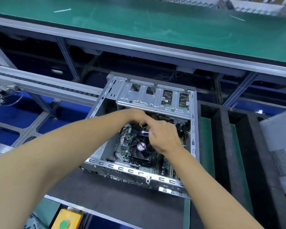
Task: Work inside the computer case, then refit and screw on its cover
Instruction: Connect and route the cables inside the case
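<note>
While the open grey metal computer case (193, 129) lies at frame centre with its cover off, the left hand (135, 115) and right hand (163, 138) pinch small wiring above the black cooler fan (141, 148), so refitting and screwing remain.
</note>
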The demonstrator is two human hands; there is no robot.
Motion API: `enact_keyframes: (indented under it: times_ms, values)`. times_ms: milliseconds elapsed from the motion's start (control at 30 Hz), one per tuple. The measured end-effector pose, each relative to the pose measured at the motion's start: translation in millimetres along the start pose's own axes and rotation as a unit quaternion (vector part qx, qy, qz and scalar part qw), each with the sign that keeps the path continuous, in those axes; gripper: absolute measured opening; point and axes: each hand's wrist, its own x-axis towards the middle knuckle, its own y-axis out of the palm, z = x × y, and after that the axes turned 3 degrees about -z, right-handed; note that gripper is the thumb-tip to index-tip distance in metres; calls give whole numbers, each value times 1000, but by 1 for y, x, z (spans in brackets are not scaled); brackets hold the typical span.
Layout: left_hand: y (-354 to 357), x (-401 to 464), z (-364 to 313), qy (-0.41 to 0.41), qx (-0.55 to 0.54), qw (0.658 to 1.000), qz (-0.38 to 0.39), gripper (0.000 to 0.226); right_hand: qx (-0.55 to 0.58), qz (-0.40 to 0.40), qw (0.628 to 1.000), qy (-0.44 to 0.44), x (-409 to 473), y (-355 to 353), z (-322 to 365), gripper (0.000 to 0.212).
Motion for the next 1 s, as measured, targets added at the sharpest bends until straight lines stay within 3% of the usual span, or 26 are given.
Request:
enact_keyframes:
  times_ms: [33,100,167,233,267,333,433,533,667,767,833,1000]
  values:
    - [1,-4,0,8,-44,999,7,33,39,-43,998,26,0,-2,0,45]
    - [-1,-11,1,-2,-45,999,16,58,143,-138,975,95,2,-6,-2,35]
    - [-6,-21,6,-11,18,1000,3,73,287,-205,919,178,5,-9,-6,33]
    - [-14,-26,15,-5,66,997,-30,63,398,-237,854,237,9,-13,-6,27]
    - [-14,-27,21,-12,76,996,-47,54,422,-242,839,246,10,-14,-6,25]
    - [-15,-31,31,-37,89,993,-71,42,441,-250,824,253,13,-14,-7,27]
    - [-10,-26,37,-50,51,994,-84,44,454,-256,808,273,11,-12,-8,15]
    - [-9,-23,40,-52,1,996,-76,49,451,-230,816,279,14,-12,-9,9]
    - [-6,-17,44,-43,-86,995,-24,51,431,-196,850,233,11,-12,-5,32]
    - [-5,-15,46,-31,-152,988,-26,82,420,-218,858,199,10,-12,-2,60]
    - [-6,-14,43,-21,-142,989,-24,94,402,-236,865,188,11,-7,-4,65]
    - [-1,-5,37,11,-47,998,-39,61,376,-149,899,166,8,2,-4,61]
